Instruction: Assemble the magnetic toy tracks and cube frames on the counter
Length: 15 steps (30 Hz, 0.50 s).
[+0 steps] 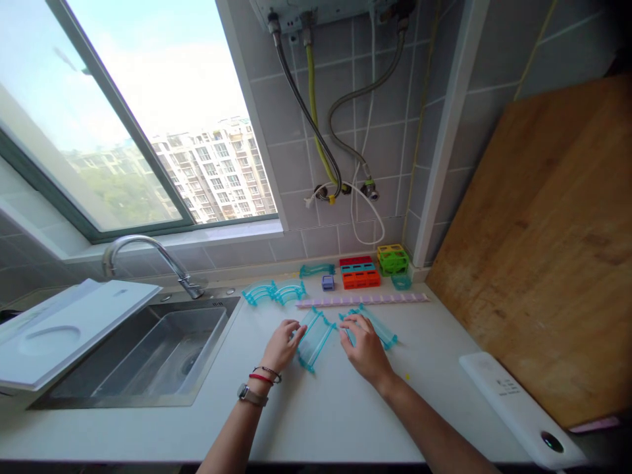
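Observation:
My left hand (285,343) has its thumb and fingers closed at the left edge of a translucent blue track piece (316,339) lying slantwise on the counter. To the right, my right hand (364,345) hovers with curved fingers and a gap between thumb and forefinger. Behind it a second translucent blue straight piece (382,327) shows, partly covered by the hand. Two curved blue pieces, one left (259,293) and one right (290,291), lie farther back. A long pale purple strip (365,300) runs across behind both hands.
By the wall stand red, blue and orange blocks (361,280), a green-and-yellow frame block (394,261) and a small purple block (328,283). Left is a sink (207,359) with a faucet (148,240) and white board (74,329). A wooden board (548,243) leans at right beside a white device (518,408).

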Each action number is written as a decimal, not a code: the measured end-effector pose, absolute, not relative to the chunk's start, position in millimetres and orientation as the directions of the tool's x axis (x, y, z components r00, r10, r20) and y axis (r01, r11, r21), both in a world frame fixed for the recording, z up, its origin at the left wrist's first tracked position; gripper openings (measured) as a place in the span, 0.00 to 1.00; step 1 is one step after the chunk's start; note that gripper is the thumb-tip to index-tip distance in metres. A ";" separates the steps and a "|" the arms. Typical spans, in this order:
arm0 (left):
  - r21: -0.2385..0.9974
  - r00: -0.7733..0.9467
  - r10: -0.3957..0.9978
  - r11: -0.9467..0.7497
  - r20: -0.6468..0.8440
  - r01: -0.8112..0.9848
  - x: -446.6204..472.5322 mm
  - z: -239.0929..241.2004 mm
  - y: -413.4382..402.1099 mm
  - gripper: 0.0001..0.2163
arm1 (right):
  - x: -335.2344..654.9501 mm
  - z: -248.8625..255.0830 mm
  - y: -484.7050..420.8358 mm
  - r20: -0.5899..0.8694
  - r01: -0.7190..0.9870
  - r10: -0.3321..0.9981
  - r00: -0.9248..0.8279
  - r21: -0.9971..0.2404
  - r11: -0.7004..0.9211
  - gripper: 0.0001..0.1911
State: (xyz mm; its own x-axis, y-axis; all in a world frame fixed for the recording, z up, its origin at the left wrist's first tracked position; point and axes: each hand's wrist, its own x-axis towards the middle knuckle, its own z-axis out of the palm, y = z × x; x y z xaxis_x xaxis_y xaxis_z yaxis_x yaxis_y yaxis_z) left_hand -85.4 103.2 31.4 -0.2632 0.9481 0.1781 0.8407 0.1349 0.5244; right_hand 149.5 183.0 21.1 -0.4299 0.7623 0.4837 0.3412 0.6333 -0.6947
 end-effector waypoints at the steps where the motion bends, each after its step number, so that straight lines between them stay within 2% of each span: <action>1: 0.526 -0.270 0.941 0.128 0.203 0.841 -87.9 33.9 103.4 0.19 | 149.5 23.1 181.9 0.495 0.310 0.757 -0.427 -0.706 0.637 0.10; 3: 0.502 -0.318 0.914 0.157 0.251 0.850 -95.6 40.5 106.6 0.20 | 149.3 27.5 178.8 0.508 0.246 0.744 -0.433 -0.728 0.640 0.10; 8: 0.391 -0.349 0.883 0.215 0.314 0.895 -125.9 58.6 140.0 0.13 | 146.1 32.4 167.4 0.489 0.123 0.688 -0.536 -0.761 0.637 0.09; 15: 0.221 -0.253 0.953 0.213 0.168 0.952 -163.5 68.4 213.6 0.30 | 141.2 27.0 160.4 0.429 0.083 0.612 -0.664 -0.772 0.630 0.09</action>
